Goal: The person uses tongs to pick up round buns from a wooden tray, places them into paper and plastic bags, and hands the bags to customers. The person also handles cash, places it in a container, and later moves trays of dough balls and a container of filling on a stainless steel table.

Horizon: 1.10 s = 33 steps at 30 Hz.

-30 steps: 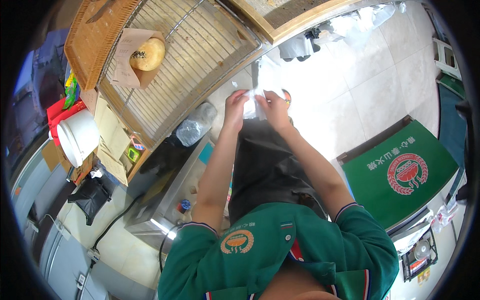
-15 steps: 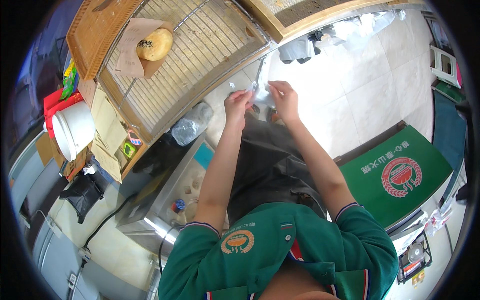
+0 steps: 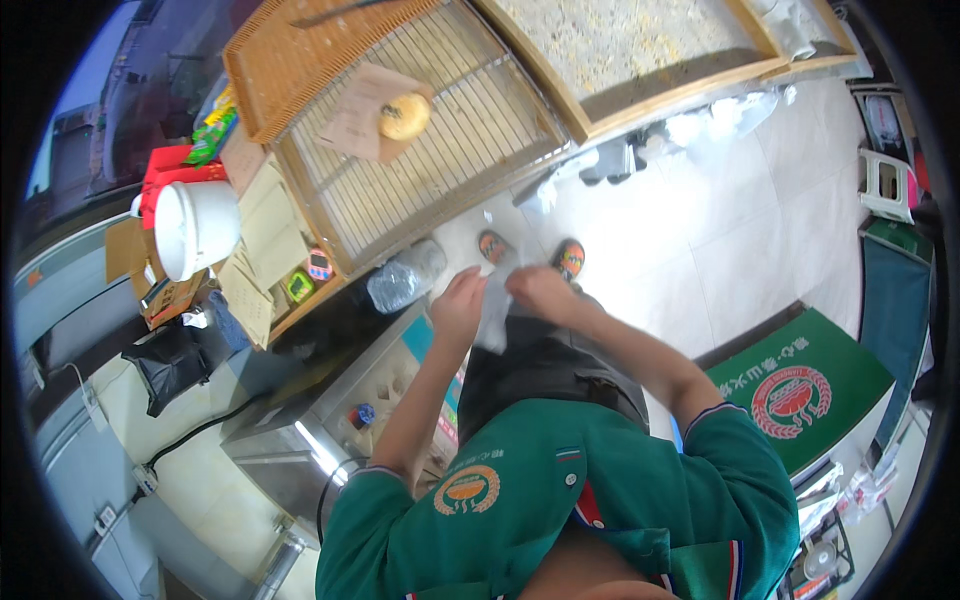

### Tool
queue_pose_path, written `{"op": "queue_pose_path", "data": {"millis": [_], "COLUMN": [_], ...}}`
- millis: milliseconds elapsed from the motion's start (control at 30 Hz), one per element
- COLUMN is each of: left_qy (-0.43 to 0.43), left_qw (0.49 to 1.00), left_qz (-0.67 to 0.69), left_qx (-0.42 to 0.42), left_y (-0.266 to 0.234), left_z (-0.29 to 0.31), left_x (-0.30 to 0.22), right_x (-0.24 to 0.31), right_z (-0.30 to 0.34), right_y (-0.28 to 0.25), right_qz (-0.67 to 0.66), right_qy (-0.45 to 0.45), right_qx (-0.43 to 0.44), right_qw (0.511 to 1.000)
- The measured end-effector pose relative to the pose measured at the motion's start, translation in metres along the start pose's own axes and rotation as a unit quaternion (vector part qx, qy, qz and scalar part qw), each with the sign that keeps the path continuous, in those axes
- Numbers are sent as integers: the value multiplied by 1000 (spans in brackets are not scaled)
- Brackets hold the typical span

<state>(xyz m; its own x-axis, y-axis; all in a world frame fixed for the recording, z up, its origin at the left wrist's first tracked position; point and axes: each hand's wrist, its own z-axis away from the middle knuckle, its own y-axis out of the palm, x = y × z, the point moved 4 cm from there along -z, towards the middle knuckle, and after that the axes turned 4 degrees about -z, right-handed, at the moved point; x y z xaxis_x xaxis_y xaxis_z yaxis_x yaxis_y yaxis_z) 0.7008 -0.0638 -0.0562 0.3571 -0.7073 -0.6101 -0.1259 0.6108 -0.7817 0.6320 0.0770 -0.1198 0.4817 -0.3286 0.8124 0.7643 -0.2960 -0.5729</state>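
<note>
A thin, see-through plastic bag (image 3: 492, 318) hangs between my two hands, in front of my dark apron. My left hand (image 3: 460, 303) pinches its left side. The fingers of my right hand (image 3: 543, 292) are closed on its upper right edge. Beyond my hands, on a wire rack (image 3: 470, 110), a round golden bun (image 3: 405, 117) with dark seeds lies partly in a brown paper bag (image 3: 352, 112). Neither hand touches the bun.
An orange woven tray (image 3: 300, 65) with a knife lies behind the rack. A crumb-strewn wooden tray (image 3: 640, 55) stands right of it. Plastic bags (image 3: 700, 125) hang along the counter edge. A white bucket (image 3: 197, 230) stands left; a green-topped box (image 3: 800, 390) is at right.
Both hands have come closer to my body with the plastic bag, which now hangs lower, over the apron. The view has shifted, showing more of the counter and both my shoes.
</note>
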Motion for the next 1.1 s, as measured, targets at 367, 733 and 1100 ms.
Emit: {"op": "queue_pose_path", "data": {"millis": [367,733,1100], "left_qy": [99,129,-8], "left_qw": [986,879,881], "left_qz": [57,182,364], "left_qx": [-120,-421,-302], "left_y": [-112,-257,-312], "left_z": [-61,-181,-249], "left_x": [-100,-70,-34], "right_x": [80,127,131], "right_z": [-86,-216,-274], "right_y": [-121,-274,-324], "right_qz": [-636,-204,155], "right_qy": [140,-84,32], "right_qx": [-138,-339,-358], "right_qw": [746,915,920]}}
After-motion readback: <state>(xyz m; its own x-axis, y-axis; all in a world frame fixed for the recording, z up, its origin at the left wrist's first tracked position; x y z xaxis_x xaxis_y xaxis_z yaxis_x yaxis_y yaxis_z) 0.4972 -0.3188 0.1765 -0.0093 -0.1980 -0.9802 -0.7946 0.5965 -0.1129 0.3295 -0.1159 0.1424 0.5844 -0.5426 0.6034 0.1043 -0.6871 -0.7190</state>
